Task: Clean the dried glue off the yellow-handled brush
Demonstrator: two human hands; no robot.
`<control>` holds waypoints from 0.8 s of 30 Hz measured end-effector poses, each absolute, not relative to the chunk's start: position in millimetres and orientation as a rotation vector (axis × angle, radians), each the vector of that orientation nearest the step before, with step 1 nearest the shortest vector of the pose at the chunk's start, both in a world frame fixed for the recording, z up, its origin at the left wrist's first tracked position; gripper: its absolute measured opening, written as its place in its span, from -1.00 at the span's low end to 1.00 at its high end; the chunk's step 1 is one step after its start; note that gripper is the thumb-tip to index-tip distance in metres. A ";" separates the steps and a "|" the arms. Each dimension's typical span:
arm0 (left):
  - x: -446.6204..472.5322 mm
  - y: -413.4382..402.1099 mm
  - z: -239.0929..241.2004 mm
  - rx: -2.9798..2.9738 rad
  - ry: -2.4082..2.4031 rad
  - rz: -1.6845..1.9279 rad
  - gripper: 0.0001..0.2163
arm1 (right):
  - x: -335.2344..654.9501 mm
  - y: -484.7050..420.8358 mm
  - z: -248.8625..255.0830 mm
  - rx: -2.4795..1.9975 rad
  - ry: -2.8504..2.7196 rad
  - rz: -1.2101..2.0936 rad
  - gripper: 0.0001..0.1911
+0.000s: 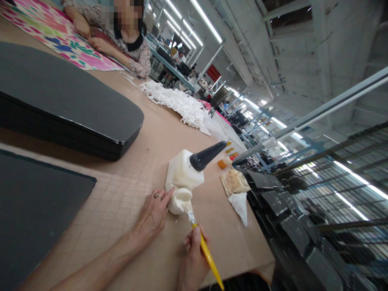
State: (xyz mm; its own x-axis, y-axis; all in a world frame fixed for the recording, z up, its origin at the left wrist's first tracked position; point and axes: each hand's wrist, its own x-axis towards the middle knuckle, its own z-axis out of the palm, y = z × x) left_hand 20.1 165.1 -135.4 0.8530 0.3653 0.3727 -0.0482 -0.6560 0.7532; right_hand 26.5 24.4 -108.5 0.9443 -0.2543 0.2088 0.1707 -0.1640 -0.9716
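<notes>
My right hand (195, 254) grips a brush (209, 258) with a yellow handle. The brush's bristles, coated in white paste, rest at the mouth of a small white pot (176, 204). White paste coats the pot's rim. My left hand (156, 212), with a ring on one finger, holds the pot from its left side; some fingertips are hidden behind it. Right behind the pot stands a white plastic bottle (182, 169) with a long black cone-shaped nozzle (209, 155) slanting up to the right.
Dark stacked panels (66, 101) and another dark sheet (39, 214) lie on the left of the brown table (157, 145). White strips (178, 103) are heaped behind. An orange bottle (224, 163) and a stained pad (235, 182) lie right. Across the table, a person leans over patterned fabric (60, 36).
</notes>
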 end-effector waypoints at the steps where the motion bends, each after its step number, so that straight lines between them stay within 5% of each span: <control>1: 19.7 165.0 -134.4 2.209 0.227 0.635 -0.45 | 23.9 24.6 -108.2 -1.661 0.071 -0.394 -0.69; 5: 19.5 165.0 -132.0 2.260 0.216 0.577 -0.47 | 16.9 29.7 -98.1 -1.492 0.059 -0.511 -0.72; 12: 20.1 166.0 -130.0 2.293 0.216 0.553 -0.52 | 26.5 33.3 -103.5 -2.036 -0.024 -0.386 -0.56; 24: 22.1 165.2 -136.9 2.294 0.210 0.607 -0.52 | 9.0 22.9 -105.8 -2.030 0.020 -0.614 -0.55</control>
State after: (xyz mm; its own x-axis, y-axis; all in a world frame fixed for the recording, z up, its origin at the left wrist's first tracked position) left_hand 22.1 165.2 -136.9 0.8746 0.3219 0.3626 -0.0291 -0.7116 0.7019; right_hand 9.0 22.9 -105.8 0.8722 -0.2609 0.4139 0.2330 -0.5225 -0.8202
